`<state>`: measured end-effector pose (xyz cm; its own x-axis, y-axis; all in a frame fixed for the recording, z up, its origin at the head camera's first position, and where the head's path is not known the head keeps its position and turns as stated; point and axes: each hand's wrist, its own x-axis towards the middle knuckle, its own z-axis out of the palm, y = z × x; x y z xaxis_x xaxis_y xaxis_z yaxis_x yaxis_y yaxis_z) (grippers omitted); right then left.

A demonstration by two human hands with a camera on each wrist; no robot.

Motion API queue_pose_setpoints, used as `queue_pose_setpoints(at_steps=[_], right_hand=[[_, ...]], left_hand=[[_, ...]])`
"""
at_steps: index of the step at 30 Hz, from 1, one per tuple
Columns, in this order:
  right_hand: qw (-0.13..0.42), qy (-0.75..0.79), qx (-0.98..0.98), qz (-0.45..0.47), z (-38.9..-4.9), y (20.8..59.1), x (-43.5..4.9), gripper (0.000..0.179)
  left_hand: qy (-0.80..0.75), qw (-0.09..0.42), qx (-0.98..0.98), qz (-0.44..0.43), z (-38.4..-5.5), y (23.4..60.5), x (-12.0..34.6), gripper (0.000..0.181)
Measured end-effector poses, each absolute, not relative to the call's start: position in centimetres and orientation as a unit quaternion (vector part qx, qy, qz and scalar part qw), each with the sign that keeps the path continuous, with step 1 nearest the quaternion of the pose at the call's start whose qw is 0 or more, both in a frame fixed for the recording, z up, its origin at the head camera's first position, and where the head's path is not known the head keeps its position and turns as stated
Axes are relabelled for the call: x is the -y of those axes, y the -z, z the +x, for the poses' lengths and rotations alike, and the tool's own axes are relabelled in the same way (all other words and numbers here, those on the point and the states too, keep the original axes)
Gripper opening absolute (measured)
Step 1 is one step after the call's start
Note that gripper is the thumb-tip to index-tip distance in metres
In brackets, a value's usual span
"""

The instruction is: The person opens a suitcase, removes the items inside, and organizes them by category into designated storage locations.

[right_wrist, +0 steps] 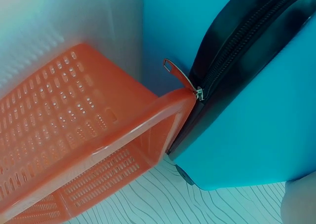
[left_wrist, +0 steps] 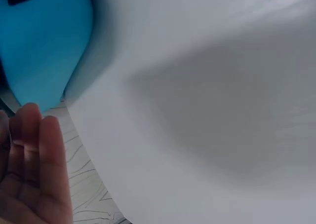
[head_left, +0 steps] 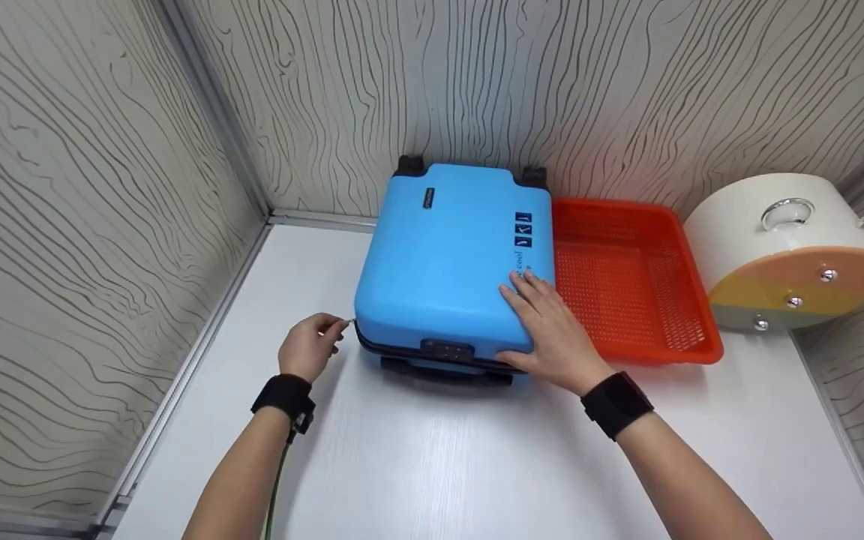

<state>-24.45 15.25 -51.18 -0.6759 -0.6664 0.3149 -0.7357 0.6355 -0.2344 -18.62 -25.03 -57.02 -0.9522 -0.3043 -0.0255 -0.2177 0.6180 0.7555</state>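
Note:
A blue hard-shell suitcase point(head_left: 454, 247) lies flat on the white table, its wheels toward the back wall. At its front left corner my left hand point(head_left: 310, 346) pinches a small zipper pull point(head_left: 352, 321) between thumb and fingers. In the left wrist view the left hand point(left_wrist: 37, 169) is beside the blue shell, and the pull is hidden. My right hand point(head_left: 556, 334) rests spread on the front right corner, thumb over the front edge near the combination lock point(head_left: 447, 349). A second zipper slider point(right_wrist: 199, 93) with its pull shows on the suitcase's side in the right wrist view.
An orange-red perforated basket point(head_left: 691, 300) stands against the suitcase's right side. Beyond it is a rounded white container point(head_left: 762, 206) with coloured drawer fronts and a metal handle. Patterned walls point(head_left: 477, 82) close off the back and sides.

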Motion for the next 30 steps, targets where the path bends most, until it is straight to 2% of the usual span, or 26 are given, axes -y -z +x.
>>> queue_pose_setpoints(at_steps=[20,30], right_hand=[[0.096,-0.18,0.898,0.389,-24.3,51.1,-15.0,0.103],[0.11,-0.174,0.9,0.384,-24.2,51.2,-15.2,0.101]], left_hand=[[0.399,-0.012,0.905,0.15,-24.1,55.7,25.8,0.028],[0.412,-0.024,0.897,0.159,-25.1,55.5,25.0,0.036]])
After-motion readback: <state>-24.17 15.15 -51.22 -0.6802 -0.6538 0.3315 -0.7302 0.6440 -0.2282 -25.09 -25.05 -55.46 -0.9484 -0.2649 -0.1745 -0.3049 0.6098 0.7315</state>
